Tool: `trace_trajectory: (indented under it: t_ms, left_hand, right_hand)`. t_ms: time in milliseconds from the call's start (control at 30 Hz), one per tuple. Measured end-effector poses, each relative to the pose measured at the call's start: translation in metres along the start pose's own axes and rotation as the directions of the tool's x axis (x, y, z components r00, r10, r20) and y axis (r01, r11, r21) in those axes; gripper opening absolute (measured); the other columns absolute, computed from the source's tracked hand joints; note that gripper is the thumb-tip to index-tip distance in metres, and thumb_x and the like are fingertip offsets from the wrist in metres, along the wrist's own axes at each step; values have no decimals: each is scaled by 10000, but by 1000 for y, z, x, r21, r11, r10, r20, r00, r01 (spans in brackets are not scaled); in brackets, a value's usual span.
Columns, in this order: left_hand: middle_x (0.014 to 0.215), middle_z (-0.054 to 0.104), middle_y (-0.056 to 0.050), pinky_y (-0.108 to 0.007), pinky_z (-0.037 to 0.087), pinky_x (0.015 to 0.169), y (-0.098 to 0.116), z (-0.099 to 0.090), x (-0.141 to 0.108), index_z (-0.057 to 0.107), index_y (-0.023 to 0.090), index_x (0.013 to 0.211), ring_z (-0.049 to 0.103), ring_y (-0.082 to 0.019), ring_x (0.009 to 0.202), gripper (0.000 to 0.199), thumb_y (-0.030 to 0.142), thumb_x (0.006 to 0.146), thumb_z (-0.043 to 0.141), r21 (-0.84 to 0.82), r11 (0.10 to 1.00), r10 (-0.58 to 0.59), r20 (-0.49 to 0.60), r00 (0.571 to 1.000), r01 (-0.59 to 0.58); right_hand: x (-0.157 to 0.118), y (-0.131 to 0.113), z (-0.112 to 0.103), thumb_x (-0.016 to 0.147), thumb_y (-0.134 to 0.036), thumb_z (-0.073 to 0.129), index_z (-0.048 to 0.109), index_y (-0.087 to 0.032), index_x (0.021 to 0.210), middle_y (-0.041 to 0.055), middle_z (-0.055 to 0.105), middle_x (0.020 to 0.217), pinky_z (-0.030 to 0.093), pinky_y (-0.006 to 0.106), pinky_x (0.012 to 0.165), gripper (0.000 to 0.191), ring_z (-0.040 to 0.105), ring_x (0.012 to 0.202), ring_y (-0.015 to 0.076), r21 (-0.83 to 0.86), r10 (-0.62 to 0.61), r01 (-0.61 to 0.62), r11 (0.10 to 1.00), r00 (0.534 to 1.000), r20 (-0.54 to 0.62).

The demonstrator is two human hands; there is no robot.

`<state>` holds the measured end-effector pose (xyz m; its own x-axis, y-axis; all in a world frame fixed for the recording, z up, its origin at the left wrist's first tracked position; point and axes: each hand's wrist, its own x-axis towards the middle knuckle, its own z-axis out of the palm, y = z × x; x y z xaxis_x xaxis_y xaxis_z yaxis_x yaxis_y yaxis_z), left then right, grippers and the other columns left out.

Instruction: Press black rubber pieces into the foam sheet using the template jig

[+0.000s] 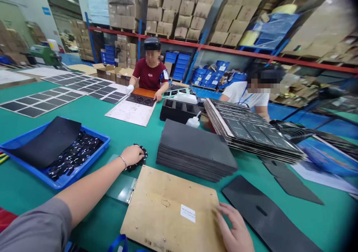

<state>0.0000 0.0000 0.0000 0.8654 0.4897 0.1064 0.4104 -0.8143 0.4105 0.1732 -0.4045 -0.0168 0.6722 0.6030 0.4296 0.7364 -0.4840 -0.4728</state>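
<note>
My left hand (133,156) reaches over a small pile of black pieces (143,158) on the green table, its fingers bent down and closed onto them. Exactly what they pinch is hidden. At the lower right, my right hand (234,227) rests with fingers apart at the right edge of a wooden board (165,207) that bears a white label. A clear plate (121,186) lies at the board's left, by a metal hinge. Behind the board stands a stack of dark grey sheets (195,144).
A blue tray (104,142) at the left holds black pieces and a dark sheet. Loose dark sheets (265,211) lie at the right, below a tall stack of panels (251,129). Across the table, a person in a red shirt (149,75) handles a panel; another person sits at the right.
</note>
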Motion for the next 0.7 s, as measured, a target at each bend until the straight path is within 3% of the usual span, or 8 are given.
trace_trajectory:
  t_ms: [67, 133, 200, 267, 367, 500, 700]
  left_hand:
    - [916, 644, -74, -306, 443, 800, 9, -5, -3, 711, 217, 860, 588, -218, 896, 220, 289, 800, 512, -20, 1000, 10, -49, 999, -11]
    - [945, 636, -72, -298, 439, 819, 21, -10, -6, 688, 202, 927, 580, -205, 917, 246, 269, 824, 475, -40, 999, 26, -106, 994, -31]
    - [973, 625, -66, -286, 431, 839, 36, -16, -12, 656, 191, 989, 568, -191, 941, 264, 254, 835, 452, -81, 995, 45, -175, 984, -60]
    - [954, 620, -57, -281, 435, 810, 51, -20, -19, 628, 186, 1028, 572, -178, 892, 270, 246, 827, 457, -175, 980, 49, -240, 970, -93]
    - [878, 620, -34, -278, 442, 697, 70, -22, -33, 578, 182, 1097, 561, -149, 704, 314, 247, 807, 477, -375, 921, 10, -251, 968, -107]
    - [837, 610, -18, -260, 429, 637, 78, -20, -54, 542, 184, 1136, 552, -141, 679, 345, 264, 807, 476, -563, 824, -32, -161, 986, -65]
    - [803, 610, -31, -253, 424, 649, 84, -4, -84, 599, 175, 1044, 548, -147, 701, 281, 268, 815, 465, -641, 767, 26, -15, 1000, -30]
  right_hand:
    - [29, -13, -13, 804, -403, 484, 642, -214, 844, 99, 606, 976, 469, 432, 815, 249, 566, 942, 269, -63, -146, 141, 988, 984, -100]
    - [68, -34, -27, 826, -352, 482, 630, -218, 881, 91, 609, 945, 452, 426, 829, 207, 558, 934, 257, -114, -286, 268, 957, 940, -187]
    - [111, -60, -36, 842, -321, 490, 624, -218, 917, 81, 610, 985, 429, 401, 880, 185, 547, 972, 237, -125, -388, 370, 920, 905, -176]
    - [149, -85, -36, 832, -336, 532, 626, -220, 921, 67, 607, 1013, 420, 375, 890, 173, 538, 990, 224, -105, -458, 455, 884, 889, 1]
    - [189, -111, -24, 741, -381, 656, 613, -222, 848, 44, 591, 944, 445, 319, 757, 196, 546, 888, 207, -101, -402, 453, 886, 859, 318]
    - [210, -117, -14, 665, -388, 724, 571, -211, 772, 11, 561, 854, 408, 262, 649, 258, 527, 740, 156, -59, -347, 420, 906, 815, 465]
    - [211, -112, -17, 741, -368, 647, 586, -204, 761, 13, 565, 823, 400, 259, 646, 176, 530, 744, 154, 17, -369, 409, 913, 804, 465]
